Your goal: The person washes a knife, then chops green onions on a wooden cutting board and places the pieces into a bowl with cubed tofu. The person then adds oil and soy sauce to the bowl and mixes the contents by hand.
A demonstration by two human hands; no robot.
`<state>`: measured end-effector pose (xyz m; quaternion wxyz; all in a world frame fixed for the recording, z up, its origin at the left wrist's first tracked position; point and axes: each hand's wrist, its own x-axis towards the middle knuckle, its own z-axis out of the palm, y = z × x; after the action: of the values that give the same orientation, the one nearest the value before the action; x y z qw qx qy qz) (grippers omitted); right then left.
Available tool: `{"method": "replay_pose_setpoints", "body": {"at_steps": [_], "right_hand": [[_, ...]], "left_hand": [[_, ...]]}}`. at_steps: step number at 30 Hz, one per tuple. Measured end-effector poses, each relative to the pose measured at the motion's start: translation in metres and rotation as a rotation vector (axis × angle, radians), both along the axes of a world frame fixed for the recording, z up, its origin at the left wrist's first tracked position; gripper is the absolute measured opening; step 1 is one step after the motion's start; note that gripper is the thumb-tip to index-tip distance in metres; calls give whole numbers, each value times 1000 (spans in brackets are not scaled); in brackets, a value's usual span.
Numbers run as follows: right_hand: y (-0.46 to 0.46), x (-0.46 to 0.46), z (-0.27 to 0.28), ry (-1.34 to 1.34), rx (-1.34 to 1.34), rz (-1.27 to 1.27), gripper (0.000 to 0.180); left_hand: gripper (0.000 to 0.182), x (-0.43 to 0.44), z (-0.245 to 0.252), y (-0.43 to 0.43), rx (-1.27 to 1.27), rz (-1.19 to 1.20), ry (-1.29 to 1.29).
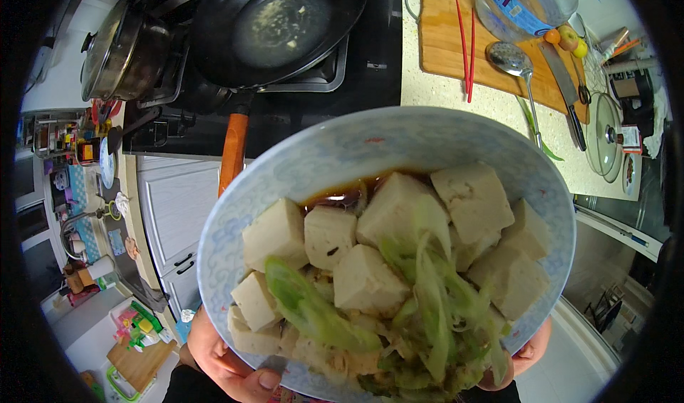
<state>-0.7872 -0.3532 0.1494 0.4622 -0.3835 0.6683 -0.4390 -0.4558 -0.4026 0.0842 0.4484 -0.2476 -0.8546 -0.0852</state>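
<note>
A large white porcelain bowl with a blue floral pattern (406,130) fills the lower middle, close to the camera. White tofu cubes (368,280), sliced scallions (435,312) and a dark brown sauce (342,193) lie inside it. My left hand (230,355) grips the bowl's lower left rim, thumb over the edge. On the lower right, my right hand (518,357) holds the opposite side, its fingers partly hidden by the bowl. Beyond the bowl, a black wok (283,29) with a wooden handle (233,146) sits on the stove, a little liquid with small bits in it.
A lidded pot (125,56) stands left of the wok. On the right, a wooden cutting board (443,34) bears red chopsticks (471,56), a slotted spoon (510,59), a cleaver (558,74) and a plastic container (526,5). A glass lid (604,136) lies beside it.
</note>
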Motion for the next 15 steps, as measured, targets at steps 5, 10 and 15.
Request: {"method": "replay_pose_setpoints", "body": {"at_steps": [5,10,15], "right_hand": [[-11,6,-14,-122,-98,35,53],[-32,0,-61,-109,-96,134,47],[-53,-14,-136,-142,-24,203,39]], "left_hand": [[74,-42,45,49,1694,656,-45],[79,-56,20,38,2050,635,-146],[72,-77,-57,0,2204,461,-52]]}}
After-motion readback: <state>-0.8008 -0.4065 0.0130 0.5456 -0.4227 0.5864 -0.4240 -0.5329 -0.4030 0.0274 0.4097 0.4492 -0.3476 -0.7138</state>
